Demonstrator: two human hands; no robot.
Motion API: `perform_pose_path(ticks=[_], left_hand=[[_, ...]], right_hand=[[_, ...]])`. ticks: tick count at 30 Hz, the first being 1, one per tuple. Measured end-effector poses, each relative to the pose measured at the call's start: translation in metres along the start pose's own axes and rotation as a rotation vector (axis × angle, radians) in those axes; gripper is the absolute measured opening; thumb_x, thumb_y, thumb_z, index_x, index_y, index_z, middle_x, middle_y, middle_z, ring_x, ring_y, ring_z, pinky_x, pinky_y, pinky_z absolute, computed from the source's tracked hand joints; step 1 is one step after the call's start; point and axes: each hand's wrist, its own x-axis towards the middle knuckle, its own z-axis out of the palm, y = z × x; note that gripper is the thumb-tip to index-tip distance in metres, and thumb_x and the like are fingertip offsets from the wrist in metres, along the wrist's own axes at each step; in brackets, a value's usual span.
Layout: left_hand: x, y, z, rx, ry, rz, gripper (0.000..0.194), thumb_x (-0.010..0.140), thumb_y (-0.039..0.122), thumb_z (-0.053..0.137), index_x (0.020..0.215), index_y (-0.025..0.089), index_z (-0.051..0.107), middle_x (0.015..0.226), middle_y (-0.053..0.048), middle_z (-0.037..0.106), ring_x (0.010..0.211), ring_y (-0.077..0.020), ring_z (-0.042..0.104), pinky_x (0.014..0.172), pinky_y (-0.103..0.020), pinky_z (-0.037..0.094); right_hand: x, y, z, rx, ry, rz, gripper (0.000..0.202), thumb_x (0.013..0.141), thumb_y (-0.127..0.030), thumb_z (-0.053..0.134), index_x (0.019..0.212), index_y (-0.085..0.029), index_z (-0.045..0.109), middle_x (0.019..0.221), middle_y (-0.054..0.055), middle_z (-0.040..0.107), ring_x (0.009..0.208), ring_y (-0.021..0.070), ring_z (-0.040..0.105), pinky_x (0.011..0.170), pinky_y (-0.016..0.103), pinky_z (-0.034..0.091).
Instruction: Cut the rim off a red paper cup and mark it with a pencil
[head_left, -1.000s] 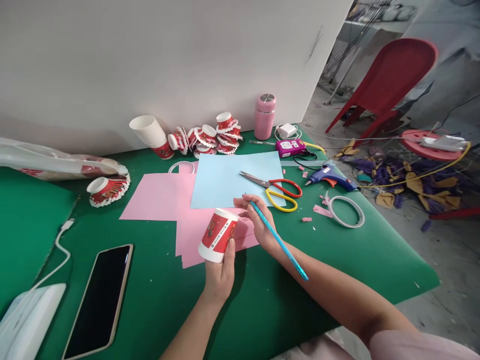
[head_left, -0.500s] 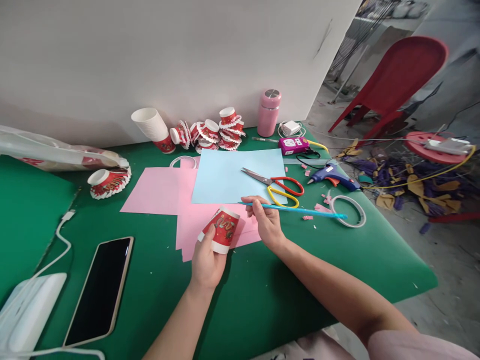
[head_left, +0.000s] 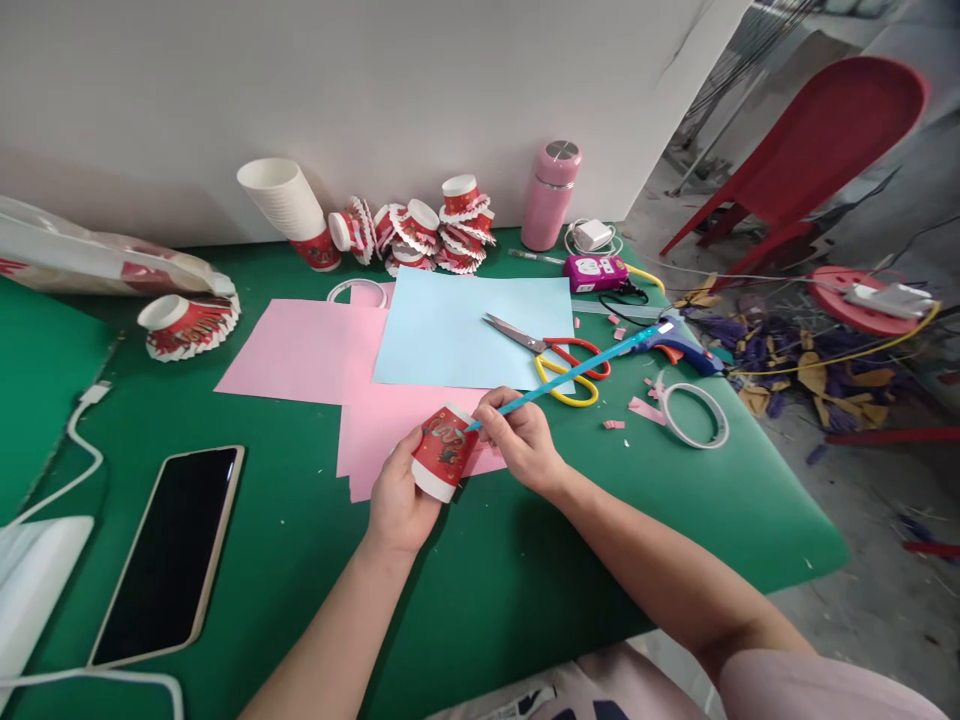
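A red paper cup piece (head_left: 442, 450) with white edges and a printed pattern is in my left hand (head_left: 401, 500), thumb on its side. My right hand (head_left: 521, 440) pinches a long thin blue stick (head_left: 574, 372); its pointed lower end meets the cup's printed side, and the other end points up to the right. Beyond my hands, scissors (head_left: 525, 340) with one red and one yellow handle lie on a light blue sheet (head_left: 450, 325). Pink sheets (head_left: 300, 345) are spread under and beside it.
Along the wall stand stacked paper cups (head_left: 281, 200), several fringed red cups (head_left: 416, 225) and a pink bottle (head_left: 551, 195). At right lie a blue glue gun (head_left: 686, 345) and a tape roll (head_left: 697, 415). A phone (head_left: 169, 555) lies at left on the green table (head_left: 480, 620).
The blue stick has swung from nearly level to slanted, its pointed end now at the cup. The cup has turned in my left hand. The whole view has shifted a little.
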Motion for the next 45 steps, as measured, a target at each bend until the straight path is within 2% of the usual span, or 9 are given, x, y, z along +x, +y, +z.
perform_pose_path(ticks=[5,12,16,22,27,32,41,45], left_hand=[[0.0012,0.0025,0.0018,-0.011,0.046,-0.045,0.029,0.087,0.018,0.04,0.081,0.007,0.067,0.08,-0.012,0.072,0.073,-0.0188,0.067,0.072,-0.03,0.052],[0.0025,0.0027,-0.0018,-0.005,0.055,-0.044,0.027,0.086,0.018,0.042,0.083,0.007,0.066,0.082,-0.011,0.072,0.074,-0.0187,0.067,0.072,-0.03,0.053],[0.0034,0.0026,-0.0031,-0.028,0.024,-0.05,0.027,0.085,0.019,0.043,0.081,0.008,0.067,0.078,-0.01,0.072,0.071,-0.0175,0.067,0.072,-0.028,0.053],[0.0055,0.0017,-0.0057,-0.027,0.019,-0.037,0.024,0.083,0.02,0.046,0.082,0.009,0.067,0.078,-0.01,0.071,0.074,-0.0202,0.066,0.081,-0.035,0.05],[0.0051,0.0012,-0.0056,-0.013,0.024,-0.022,0.024,0.083,0.02,0.046,0.078,0.01,0.067,0.075,-0.009,0.071,0.068,-0.017,0.066,0.074,-0.03,0.053],[0.0047,0.0003,-0.0047,-0.007,0.016,-0.023,0.027,0.084,0.02,0.044,0.078,0.008,0.067,0.076,-0.01,0.071,0.069,-0.017,0.066,0.067,-0.027,0.053],[0.0046,0.0006,-0.0042,-0.012,0.057,-0.026,0.026,0.084,0.019,0.044,0.078,0.009,0.067,0.076,-0.009,0.071,0.068,-0.0168,0.065,0.069,-0.029,0.052],[0.0058,-0.0009,-0.0055,-0.013,0.029,-0.014,0.024,0.083,0.019,0.046,0.079,0.009,0.067,0.077,-0.009,0.071,0.07,-0.0172,0.065,0.075,-0.03,0.05]], right_hand=[[-0.001,0.0004,-0.0004,-0.075,-0.06,-0.007,0.039,0.09,-0.045,0.039,0.065,-0.017,0.05,0.069,0.001,0.05,0.053,0.0084,0.046,0.047,0.021,0.039],[0.0,0.0009,-0.0035,-0.159,-0.067,-0.046,0.039,0.092,-0.043,0.032,0.066,-0.018,0.046,0.07,0.002,0.049,0.059,0.0108,0.047,0.055,0.024,0.041],[-0.0007,-0.001,-0.0045,-0.189,-0.115,-0.06,0.033,0.092,-0.041,0.032,0.071,-0.019,0.045,0.067,0.001,0.048,0.056,0.0107,0.045,0.053,0.024,0.039],[-0.0004,-0.0016,-0.0044,-0.219,-0.15,-0.059,0.031,0.092,-0.039,0.031,0.072,-0.019,0.044,0.065,0.0,0.048,0.055,0.0107,0.045,0.052,0.023,0.039],[-0.0007,-0.0007,-0.004,-0.218,-0.157,-0.109,0.023,0.091,-0.032,0.034,0.074,-0.019,0.045,0.066,0.0,0.05,0.056,0.0107,0.047,0.053,0.023,0.04],[-0.0011,-0.0008,-0.0033,-0.236,-0.15,-0.171,0.017,0.089,-0.026,0.038,0.075,-0.019,0.046,0.066,0.001,0.052,0.057,0.011,0.049,0.054,0.023,0.04],[-0.0005,-0.0002,-0.0031,-0.28,-0.174,-0.178,0.019,0.089,-0.028,0.037,0.075,-0.02,0.045,0.067,0.001,0.054,0.058,0.012,0.05,0.055,0.024,0.042],[0.0001,-0.0001,-0.0027,-0.302,-0.176,-0.163,0.017,0.088,-0.028,0.037,0.075,-0.02,0.045,0.065,0.001,0.053,0.055,0.0119,0.048,0.053,0.024,0.041]])
